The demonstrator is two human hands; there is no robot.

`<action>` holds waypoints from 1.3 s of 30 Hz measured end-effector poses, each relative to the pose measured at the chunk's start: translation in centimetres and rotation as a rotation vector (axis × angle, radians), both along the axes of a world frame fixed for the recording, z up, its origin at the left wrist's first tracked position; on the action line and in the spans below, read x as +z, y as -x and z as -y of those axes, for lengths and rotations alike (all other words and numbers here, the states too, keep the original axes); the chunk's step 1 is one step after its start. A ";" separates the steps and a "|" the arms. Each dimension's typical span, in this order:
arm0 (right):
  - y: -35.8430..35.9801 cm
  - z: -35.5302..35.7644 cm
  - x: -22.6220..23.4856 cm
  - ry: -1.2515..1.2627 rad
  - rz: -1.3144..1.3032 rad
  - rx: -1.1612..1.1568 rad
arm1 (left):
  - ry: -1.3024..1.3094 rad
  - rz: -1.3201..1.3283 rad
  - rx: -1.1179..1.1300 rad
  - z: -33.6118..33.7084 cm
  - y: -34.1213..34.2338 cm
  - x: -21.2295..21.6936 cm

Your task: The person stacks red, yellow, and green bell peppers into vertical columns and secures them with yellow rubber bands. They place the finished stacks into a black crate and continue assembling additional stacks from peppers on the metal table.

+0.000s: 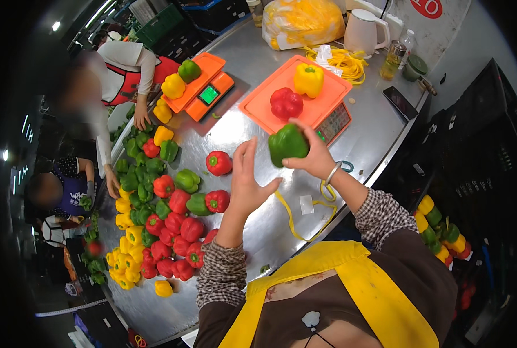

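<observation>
My right hand [313,156] grips a green bell pepper [287,144] above the steel table, just in front of an orange scale [296,95]. On that scale's tray lie a red pepper [285,103] and a yellow pepper [309,79]. My left hand [247,184] is raised beside the green pepper, fingers spread, holding nothing. A single red pepper [218,163] lies on the table left of my left hand.
A heap of red, green and yellow peppers [154,220] covers the table's left side. A second orange scale [203,84] holds a green and a yellow pepper. Other people stand at the far left. Yellow bands [342,61], a white kettle [363,30], a phone [400,102] and black crates sit beyond.
</observation>
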State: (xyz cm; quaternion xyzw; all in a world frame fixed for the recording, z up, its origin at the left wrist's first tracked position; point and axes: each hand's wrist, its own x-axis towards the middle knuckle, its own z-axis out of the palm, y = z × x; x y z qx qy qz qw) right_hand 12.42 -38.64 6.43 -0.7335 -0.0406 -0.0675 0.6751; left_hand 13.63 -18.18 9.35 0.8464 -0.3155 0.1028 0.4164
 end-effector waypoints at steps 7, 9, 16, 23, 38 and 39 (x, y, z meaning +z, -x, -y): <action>-5.0 1.2 -3.0 0.439 0.344 -0.368 | -0.038 -0.040 0.174 -0.2 1.2 -3.3; -5.9 1.1 -3.5 0.474 0.347 -0.372 | -0.089 -0.008 0.215 -1.1 1.4 -3.9; -4.3 3.5 -4.3 0.541 0.376 -0.448 | -0.028 -0.161 0.419 -6.3 4.7 -6.7; -3.4 15.6 0.2 -0.114 0.635 -0.818 | -0.044 -0.227 0.579 -10.7 8.2 -9.1; -0.3 14.0 -1.4 -0.114 0.335 -0.713 | -0.103 -0.205 0.432 -8.0 8.8 -8.8; -0.7 13.7 -1.8 -0.132 0.326 -0.693 | -0.099 -0.209 0.442 -8.0 9.0 -9.0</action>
